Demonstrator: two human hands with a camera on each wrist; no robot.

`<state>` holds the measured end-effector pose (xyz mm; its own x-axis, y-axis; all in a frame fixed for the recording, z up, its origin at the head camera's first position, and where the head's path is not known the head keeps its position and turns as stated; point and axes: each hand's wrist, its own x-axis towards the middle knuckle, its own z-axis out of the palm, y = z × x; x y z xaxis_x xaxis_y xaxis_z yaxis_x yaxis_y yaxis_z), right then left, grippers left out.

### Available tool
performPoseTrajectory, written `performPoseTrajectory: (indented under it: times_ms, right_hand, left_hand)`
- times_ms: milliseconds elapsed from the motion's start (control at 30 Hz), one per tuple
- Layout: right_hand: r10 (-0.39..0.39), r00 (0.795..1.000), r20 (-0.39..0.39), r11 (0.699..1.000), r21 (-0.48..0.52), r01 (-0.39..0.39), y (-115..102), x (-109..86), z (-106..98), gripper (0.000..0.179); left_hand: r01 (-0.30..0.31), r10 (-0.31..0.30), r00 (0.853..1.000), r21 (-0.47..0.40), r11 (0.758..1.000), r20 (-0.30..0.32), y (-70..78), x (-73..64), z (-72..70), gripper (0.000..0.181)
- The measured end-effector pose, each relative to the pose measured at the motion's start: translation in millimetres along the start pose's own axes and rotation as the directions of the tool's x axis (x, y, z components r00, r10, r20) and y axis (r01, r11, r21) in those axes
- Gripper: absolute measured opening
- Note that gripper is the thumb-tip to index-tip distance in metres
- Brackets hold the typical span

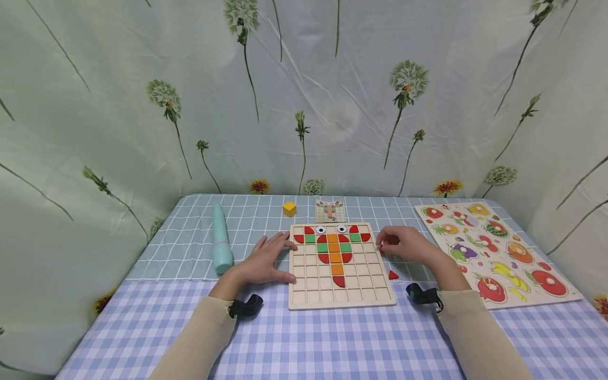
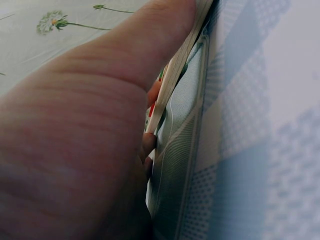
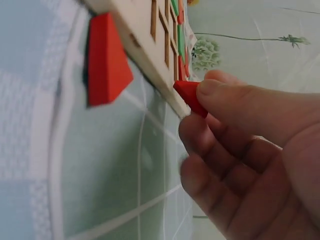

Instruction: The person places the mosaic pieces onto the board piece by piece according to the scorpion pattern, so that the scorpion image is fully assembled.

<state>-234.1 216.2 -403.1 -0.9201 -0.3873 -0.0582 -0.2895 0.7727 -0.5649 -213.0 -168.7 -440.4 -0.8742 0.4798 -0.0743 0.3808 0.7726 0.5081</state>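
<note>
A wooden grid board point(image 1: 313, 295) lies in the middle of the table, bearing red, green and orange pieces and two eye pieces near its top. Along its left edge, my left hand point(image 1: 266, 261) rests with fingers spread, thumb and fingertips at the rim. In the right wrist view, my right hand point(image 3: 240, 135) pinches a small red triangular block point(image 3: 189, 95) between thumb and forefinger, just beyond the board's right edge. Another red triangular block point(image 1: 393, 275) lies on the cloth beside that edge, nearer to me.
Behind the board is a small pattern card point(image 1: 331, 217), with a yellow cube point(image 1: 289, 209) to its left. A teal tapered case point(image 1: 220, 237) lies at the left. A wooden fruit puzzle point(image 1: 480, 240) covers the right side. Checked cloth point(image 1: 332, 343) spreads in front.
</note>
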Motion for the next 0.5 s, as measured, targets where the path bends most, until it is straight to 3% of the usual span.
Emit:
performPoseTrajectory:
  times_ms: [500]
  right_hand:
    - [-0.032, 0.998, 0.051, 0.998, 0.058, 0.029, -19.3, 1.9, 7.0, 0.008]
  left_hand:
    - [-0.009, 0.009, 1.0, -0.004, 1.0, -0.002, -0.9, 0.7, 0.5, 0.076]
